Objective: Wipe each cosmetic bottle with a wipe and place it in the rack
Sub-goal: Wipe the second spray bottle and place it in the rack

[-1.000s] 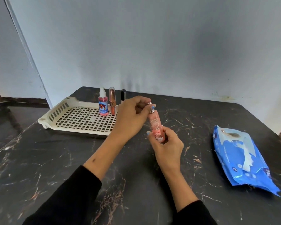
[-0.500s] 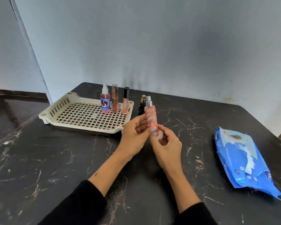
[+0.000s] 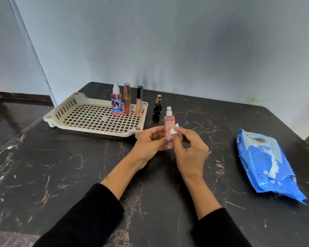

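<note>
— Over the middle of the table, what have you got?

— The pink spray bottle [image 3: 168, 130], upright, up off the black table [image 3: 43, 175], just in front of the rack's [image 3: 89, 120] near corner. My left hand [image 3: 148, 143] grips its lower half, fingers curled round it. My right hand [image 3: 189, 148] pinches a small folded wipe [image 3: 174, 130] against the bottle's side, thumb and forefinger closed on it.

— How do I do this bit well?

— I'd say turn the bottle with the left hand while the right runs the wipe from neck to base, so no side gets missed. Keep the grip low and firm; a damp bottle could slip.

— And your arms?

— Both forearms reach forward and meet at the bottle, wrists slightly raised.

— What's left?

— Three bottles stand in the rack's far right corner. The black bottle [image 3: 157, 108] waits just beside the rack. The wipes pack [image 3: 264, 163] lies well off to my right.
</note>
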